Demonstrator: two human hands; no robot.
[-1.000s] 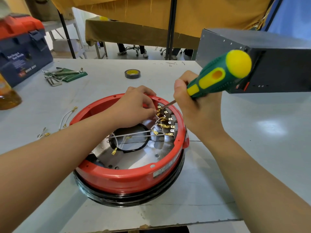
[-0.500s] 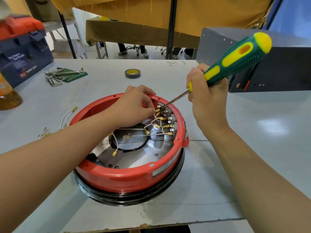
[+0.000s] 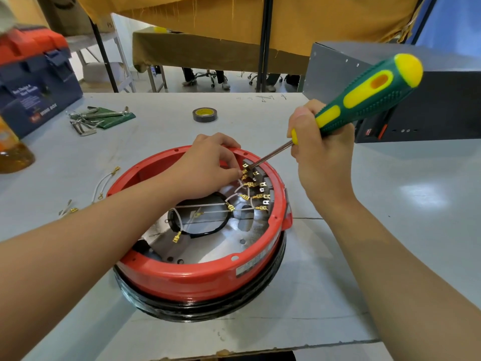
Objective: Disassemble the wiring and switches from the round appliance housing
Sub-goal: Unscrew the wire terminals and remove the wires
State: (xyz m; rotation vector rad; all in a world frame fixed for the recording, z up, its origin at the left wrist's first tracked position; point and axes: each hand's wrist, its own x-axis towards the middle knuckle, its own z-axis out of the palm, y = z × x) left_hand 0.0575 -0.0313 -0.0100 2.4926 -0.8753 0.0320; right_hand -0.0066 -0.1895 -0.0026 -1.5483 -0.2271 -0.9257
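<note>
The round red housing (image 3: 197,278) with a black base ring lies open side up on the grey table. Along its inner right wall sits a row of grey switch blocks (image 3: 263,185) with brass terminals and white wires (image 3: 208,205) running inward. My left hand (image 3: 210,169) reaches into the housing and pinches a brass connector at the top of the row. My right hand (image 3: 321,152) grips a green and yellow screwdriver (image 3: 364,100). Its metal tip touches the top switch block next to my left fingertips.
A roll of tape (image 3: 204,114) lies behind the housing. Hex keys on a green pouch (image 3: 99,118) and a blue toolbox (image 3: 33,82) are at far left. Loose removed wires (image 3: 104,185) lie left of the housing. A dark metal box (image 3: 416,108) stands at right.
My right hand has risen and moved right, tilting the screwdriver handle up and outward while the tip stays at the top switch. My left hand has stayed on the connector.
</note>
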